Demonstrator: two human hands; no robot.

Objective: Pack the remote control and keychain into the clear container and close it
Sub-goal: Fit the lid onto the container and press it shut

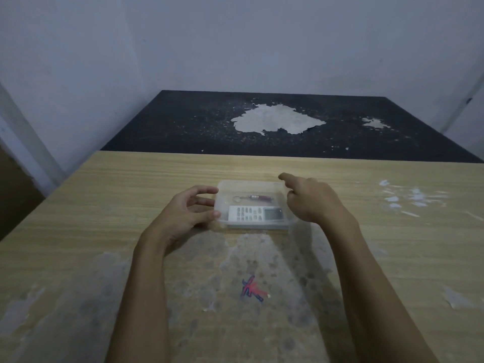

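Clear container [253, 205]: on the wooden table [104, 200]; whether a lid is on it I cannot tell in this dim light. Inside: white remote control [255, 214] along the near wall, keychain [252, 198] behind it. Remote's button markings unreadable.

My left hand [187, 212]: half-curled, fingertips against the container's left end.

My right hand [311, 200]: loosely open over the right end, forefinger pointing outward, gripping nothing.

Red-and-blue scribble [253, 288] nearer me: illegible.
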